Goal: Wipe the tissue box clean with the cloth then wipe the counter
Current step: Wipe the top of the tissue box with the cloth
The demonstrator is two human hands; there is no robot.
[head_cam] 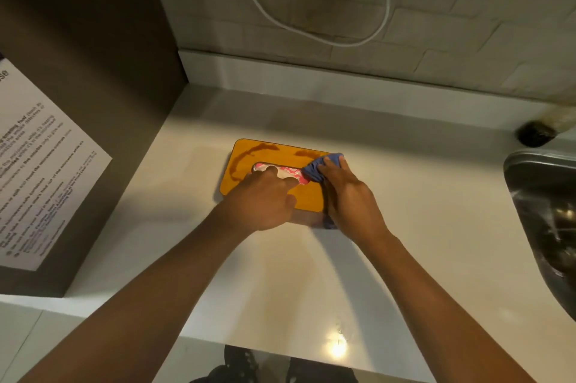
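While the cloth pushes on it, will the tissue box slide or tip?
Probably slide: the counter looks smooth and glossy. Tipping seems unlikely, since the tissue box lies low and flat. The left hand resting on it likely steadies it.

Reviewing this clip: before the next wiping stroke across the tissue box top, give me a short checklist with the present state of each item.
1. Cloth in hand: ok. The right hand holds the blue cloth on the right end of the tissue box.
2. Box steadied: ok. The left hand rests on its top by the slot.
3. Top clean: not ok. Dark smears show along the far and left edges.
4. Left fingers out of the stroke path: not ok. They lie over the slot.
5. Counter wiped: cannot tell.
6. Box sides clean: cannot tell, hidden.
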